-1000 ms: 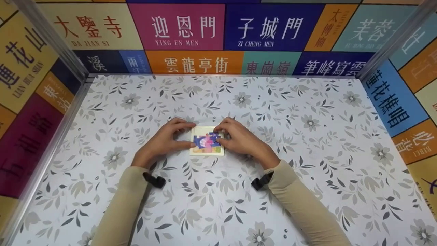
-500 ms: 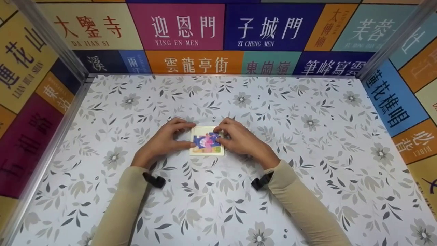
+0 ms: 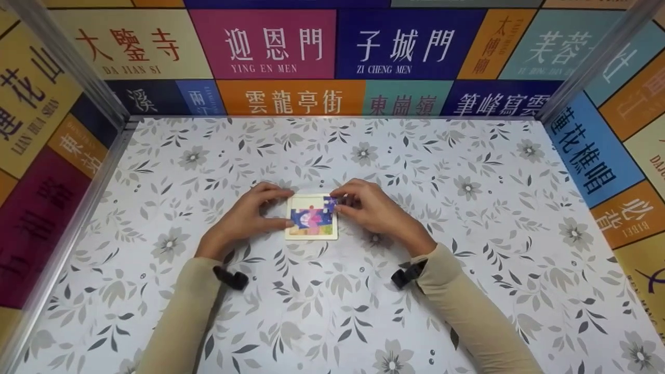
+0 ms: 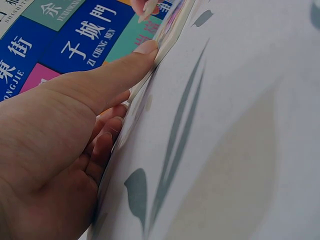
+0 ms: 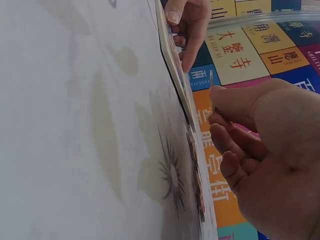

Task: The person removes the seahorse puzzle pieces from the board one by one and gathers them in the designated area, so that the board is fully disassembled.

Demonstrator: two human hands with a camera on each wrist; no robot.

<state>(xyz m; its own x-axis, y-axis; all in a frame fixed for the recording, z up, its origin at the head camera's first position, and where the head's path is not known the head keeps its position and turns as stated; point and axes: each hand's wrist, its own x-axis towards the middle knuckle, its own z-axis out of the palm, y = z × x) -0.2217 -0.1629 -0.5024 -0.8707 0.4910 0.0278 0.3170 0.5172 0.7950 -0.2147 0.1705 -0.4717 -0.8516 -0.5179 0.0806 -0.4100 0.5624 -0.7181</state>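
Note:
A small square jigsaw puzzle tray (image 3: 311, 238) with a cream rim lies flat on the patterned table. Joined pieces showing a pink and blue picture (image 3: 310, 221) fill its lower part, while the upper left of its base is bare. My left hand (image 3: 241, 215) holds the tray's left side, thumb near the lower corner and forefinger at the upper one. Over the tray's upper right, my right hand (image 3: 382, 210) pinches a dark blue puzzle piece (image 3: 329, 204) between thumb and fingers. The right wrist view shows that piece (image 5: 211, 82) edge-on, raised above the tray (image 5: 175, 70).
Beside the tray, thin flat items (image 5: 197, 175), apparently loose pieces, lie under my right hand. White floral covering (image 3: 291, 322) spans the table. Panels with large lettering (image 3: 280, 44) stand along the back and both sides. Each wrist wears a black camera strap (image 3: 408, 275).
My right hand has lifted the blue piece off the picture and shifted slightly right. The left hand keeps its hold on the tray. The head view has shifted a little.

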